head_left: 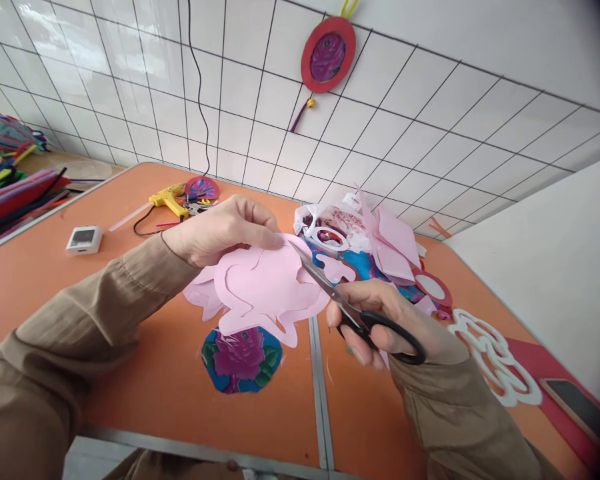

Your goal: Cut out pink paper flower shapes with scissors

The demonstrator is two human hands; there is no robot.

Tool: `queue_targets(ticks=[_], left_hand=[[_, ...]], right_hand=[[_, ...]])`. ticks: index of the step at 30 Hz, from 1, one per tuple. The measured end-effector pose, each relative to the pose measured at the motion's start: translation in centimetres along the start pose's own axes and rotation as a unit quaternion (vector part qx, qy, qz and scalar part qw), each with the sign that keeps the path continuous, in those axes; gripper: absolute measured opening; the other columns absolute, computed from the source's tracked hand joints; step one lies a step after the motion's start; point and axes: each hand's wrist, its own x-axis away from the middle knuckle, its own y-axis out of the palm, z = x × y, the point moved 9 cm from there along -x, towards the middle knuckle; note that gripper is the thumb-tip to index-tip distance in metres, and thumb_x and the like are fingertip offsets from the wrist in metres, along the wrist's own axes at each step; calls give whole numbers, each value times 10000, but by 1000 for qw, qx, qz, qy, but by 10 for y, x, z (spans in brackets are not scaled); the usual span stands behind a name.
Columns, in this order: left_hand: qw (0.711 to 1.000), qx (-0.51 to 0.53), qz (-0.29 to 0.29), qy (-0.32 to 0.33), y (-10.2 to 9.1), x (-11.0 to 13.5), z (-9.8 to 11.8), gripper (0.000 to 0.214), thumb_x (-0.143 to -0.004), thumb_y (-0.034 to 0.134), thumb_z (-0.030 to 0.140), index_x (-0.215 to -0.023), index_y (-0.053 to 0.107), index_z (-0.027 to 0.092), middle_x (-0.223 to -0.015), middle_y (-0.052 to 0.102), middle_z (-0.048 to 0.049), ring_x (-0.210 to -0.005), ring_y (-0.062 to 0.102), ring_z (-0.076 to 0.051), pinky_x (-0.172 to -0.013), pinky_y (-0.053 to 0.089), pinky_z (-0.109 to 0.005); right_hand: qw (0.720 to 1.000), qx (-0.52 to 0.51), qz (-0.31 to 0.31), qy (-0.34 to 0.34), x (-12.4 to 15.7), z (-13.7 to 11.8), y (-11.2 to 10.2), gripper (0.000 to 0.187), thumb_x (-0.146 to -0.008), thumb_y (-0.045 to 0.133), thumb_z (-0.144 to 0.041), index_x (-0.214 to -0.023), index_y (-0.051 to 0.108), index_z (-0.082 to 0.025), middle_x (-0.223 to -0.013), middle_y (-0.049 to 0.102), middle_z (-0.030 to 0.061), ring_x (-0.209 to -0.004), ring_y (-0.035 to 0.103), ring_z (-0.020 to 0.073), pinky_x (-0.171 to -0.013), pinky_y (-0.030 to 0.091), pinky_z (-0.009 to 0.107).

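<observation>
My left hand [225, 230] pinches the top edge of a pink paper cut-out [260, 287] and holds it above the orange table [145, 387]. My right hand [390, 323] grips black-handled scissors [360, 313], whose blades reach up-left into the pink paper's right edge. Under the paper lies a colourful flower-print piece [243, 360] on the table.
A heap of paper scraps and pink sheets [365, 243] lies behind the scissors. A white paper cut-out [495, 360] and a dark phone [577, 403] sit at the right. A yellow glue gun [170, 200], a small white device [84, 240] and coloured pipe cleaners [10, 193] are at the left. A red oval ornament [329, 57] hangs on the tiled wall.
</observation>
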Motion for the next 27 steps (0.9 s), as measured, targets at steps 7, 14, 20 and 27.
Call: queue_targets(ticks=[7,14,20,27], left_hand=[[1000,8,7,12,0,1,1,138,-645,738,157,-557,643,109,-468,570,1,-375,495,-74,-348,356,-179],[1000,10,5,11,1,1,1,155,-651,734,161,-549,628,113,-466,562,5,-370,497,-74,-346,359,-174],[1000,-12,6,10,0,2,3,134,-655,721,155,-557,640,114,-468,577,-5,-366,499,-80,-339,352,-183],[1000,-19,0,8,-1,3,3,141,-672,704,146,-550,641,113,-462,574,-5,-354,463,-63,-331,315,-178]], right_hand=[[999,-28,13,-29,0,1,-2,542,-720,748,-599,-942,611,-124,-531,607,1,-388,463,55,-367,388,134],[999,-21,35,-23,0,-1,-6,530,-715,764,-592,-920,629,-123,-503,588,-17,-358,430,45,-338,346,133],[1000,1,16,-13,-1,1,-6,540,-731,744,-608,-939,622,-125,-511,580,-16,-360,431,53,-323,328,144],[1000,1,20,-14,-1,2,-6,536,-729,742,-608,-933,625,-126,-506,568,-26,-353,426,42,-323,315,128]])
